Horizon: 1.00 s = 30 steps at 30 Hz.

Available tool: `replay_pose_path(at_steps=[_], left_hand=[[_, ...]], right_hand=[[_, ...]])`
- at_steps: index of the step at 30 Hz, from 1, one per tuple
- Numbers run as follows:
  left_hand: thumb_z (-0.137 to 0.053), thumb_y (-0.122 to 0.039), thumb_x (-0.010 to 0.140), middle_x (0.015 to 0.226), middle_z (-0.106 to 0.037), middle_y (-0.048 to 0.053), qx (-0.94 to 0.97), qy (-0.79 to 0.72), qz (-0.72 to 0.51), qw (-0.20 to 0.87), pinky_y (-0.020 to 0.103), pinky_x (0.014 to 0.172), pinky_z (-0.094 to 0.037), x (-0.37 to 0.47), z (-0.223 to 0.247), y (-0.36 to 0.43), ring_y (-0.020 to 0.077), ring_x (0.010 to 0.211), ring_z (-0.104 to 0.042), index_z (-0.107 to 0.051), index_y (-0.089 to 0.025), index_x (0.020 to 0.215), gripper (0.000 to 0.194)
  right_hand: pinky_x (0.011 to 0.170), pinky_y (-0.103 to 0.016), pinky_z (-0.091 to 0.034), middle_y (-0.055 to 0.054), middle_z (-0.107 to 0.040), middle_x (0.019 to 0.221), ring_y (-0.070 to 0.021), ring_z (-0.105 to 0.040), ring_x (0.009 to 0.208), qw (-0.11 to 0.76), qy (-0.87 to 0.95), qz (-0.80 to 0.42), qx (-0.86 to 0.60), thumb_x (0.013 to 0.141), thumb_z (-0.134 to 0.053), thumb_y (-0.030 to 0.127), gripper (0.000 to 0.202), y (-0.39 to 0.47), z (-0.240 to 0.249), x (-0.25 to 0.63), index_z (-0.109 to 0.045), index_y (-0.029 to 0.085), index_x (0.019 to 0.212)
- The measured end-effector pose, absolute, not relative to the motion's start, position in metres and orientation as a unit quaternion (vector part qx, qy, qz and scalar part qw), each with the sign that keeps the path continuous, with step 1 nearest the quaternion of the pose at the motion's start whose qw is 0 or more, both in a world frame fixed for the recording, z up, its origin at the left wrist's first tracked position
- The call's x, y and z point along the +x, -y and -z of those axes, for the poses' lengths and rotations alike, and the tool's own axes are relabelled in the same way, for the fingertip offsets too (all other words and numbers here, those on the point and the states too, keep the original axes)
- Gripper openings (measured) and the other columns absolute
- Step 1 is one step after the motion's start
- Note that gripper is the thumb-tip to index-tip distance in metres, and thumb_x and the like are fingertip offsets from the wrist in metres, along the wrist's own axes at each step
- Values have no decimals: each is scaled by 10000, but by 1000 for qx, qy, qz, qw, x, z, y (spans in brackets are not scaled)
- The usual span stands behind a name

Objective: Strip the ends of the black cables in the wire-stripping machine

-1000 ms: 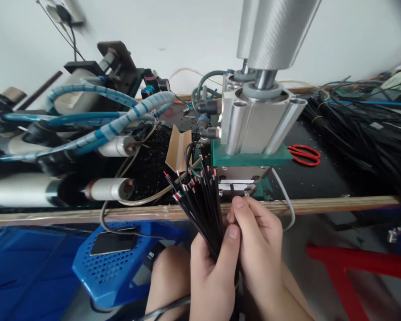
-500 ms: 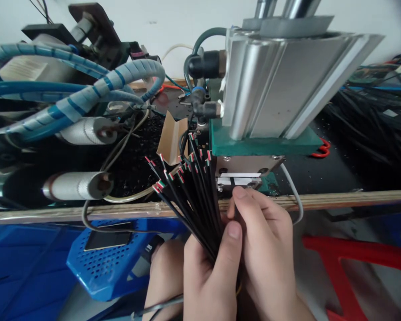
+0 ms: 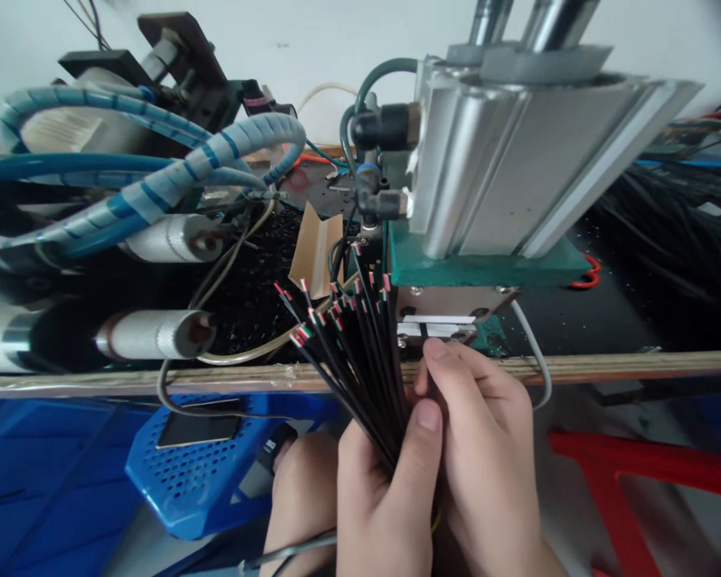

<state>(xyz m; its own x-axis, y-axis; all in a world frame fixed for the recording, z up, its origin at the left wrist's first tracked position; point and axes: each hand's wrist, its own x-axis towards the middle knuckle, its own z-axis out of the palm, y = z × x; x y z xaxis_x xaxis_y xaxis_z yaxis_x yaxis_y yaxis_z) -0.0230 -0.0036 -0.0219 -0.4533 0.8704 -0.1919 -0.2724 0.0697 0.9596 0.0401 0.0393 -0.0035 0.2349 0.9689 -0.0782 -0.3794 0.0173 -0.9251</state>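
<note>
A fanned bundle of black cables [image 3: 366, 369] is gripped in my left hand [image 3: 390, 497]; their cut ends show red, green and white wire tips. Beside it, my right hand [image 3: 481, 441] pinches a single black cable [image 3: 424, 330], whose end reaches between the white-edged jaws [image 3: 441, 323] of a press. Above the jaws stands the press's silver cylinder block [image 3: 505, 168] on a green plate [image 3: 486, 264]. Both hands are close together in front of the bench edge, and the right fingertips are just below the jaws.
On the left are knurled metal cylinders [image 3: 156, 334] and blue hoses [image 3: 216, 148]. A folded brown card [image 3: 317, 248] lies behind the cable tips. Below the wooden bench edge [image 3: 637, 366] are a blue stool [image 3: 186, 473] and a red stool [image 3: 613, 457]. More black cables [image 3: 673, 232] lie at right.
The whole view has shifted slightly, so bench, press and hands appear a little further right. Both hands keep the same hold.
</note>
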Motion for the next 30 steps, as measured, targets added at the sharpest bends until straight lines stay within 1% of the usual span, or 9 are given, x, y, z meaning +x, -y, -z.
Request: replay_pose_path(at_steps=[5,7,10,14,17,19,22,26,30], left_hand=[[-937,-601,789,997,-892,56,279,-571,-617,463,275,820,-707,-24,13,1,281,968,-865,-907,-247,993,410],[-935,-603,790,1030,-892,47,276,-574,-616,464,262,846,-700,-26,16,1,275,1018,-859,-906,-264,1005,402],[-913,-587,832,1138,-884,37,262,-567,-613,484,278,938,-683,-29,24,2,277,1152,-828,-895,-293,1097,396],[-925,-557,818,1190,-871,75,236,-573,-605,500,345,988,-669,-34,24,4,315,1183,-808,-888,-242,1101,425],[-902,-577,831,1091,-873,86,227,-608,-611,454,313,895,-671,-40,19,8,294,1054,-822,-877,-201,1039,431],[-893,-628,825,962,-862,80,243,-602,-629,427,284,806,-666,-48,16,12,269,930,-818,-861,-185,973,468],[-901,-655,810,870,-833,60,280,-569,-649,421,250,784,-654,-63,11,19,226,845,-791,-840,-188,907,481],[-878,-520,895,965,-829,42,309,-548,-656,417,214,834,-632,-80,5,32,188,903,-770,-841,-217,939,309],[-847,-404,942,1098,-838,48,311,-555,-664,394,219,902,-617,-87,1,45,205,1057,-770,-856,-235,1025,188]], right_hand=[[512,-225,-434,17,-567,604,-134,-512,564,638,323,-517,-471,1017,-748,448,458,-39,6,40,-606,207,655],[515,-227,-439,14,-573,611,-137,-523,566,642,335,-504,-470,1016,-746,435,446,-40,7,39,-611,206,658],[509,-227,-430,17,-561,609,-135,-515,562,647,361,-481,-469,1020,-737,425,451,-41,8,38,-600,206,650],[481,-222,-385,27,-529,576,-122,-485,528,645,442,-437,-444,1044,-699,426,478,-40,10,38,-580,204,637],[447,-226,-344,45,-519,549,-105,-466,459,622,501,-423,-427,1083,-639,415,460,-36,10,41,-609,205,675],[476,-227,-371,47,-549,562,-104,-496,463,618,545,-379,-422,1093,-619,371,416,-33,9,44,-640,207,712],[549,-224,-409,38,-600,615,-109,-558,535,608,634,-294,-377,1080,-609,258,344,-28,10,49,-657,209,743],[522,-223,-372,48,-546,609,-99,-511,513,568,711,-272,-313,1070,-577,177,327,-22,10,50,-608,210,746],[508,-234,-364,47,-529,599,-109,-498,502,535,750,-272,-280,1066,-571,173,326,-16,10,43,-598,212,744]])
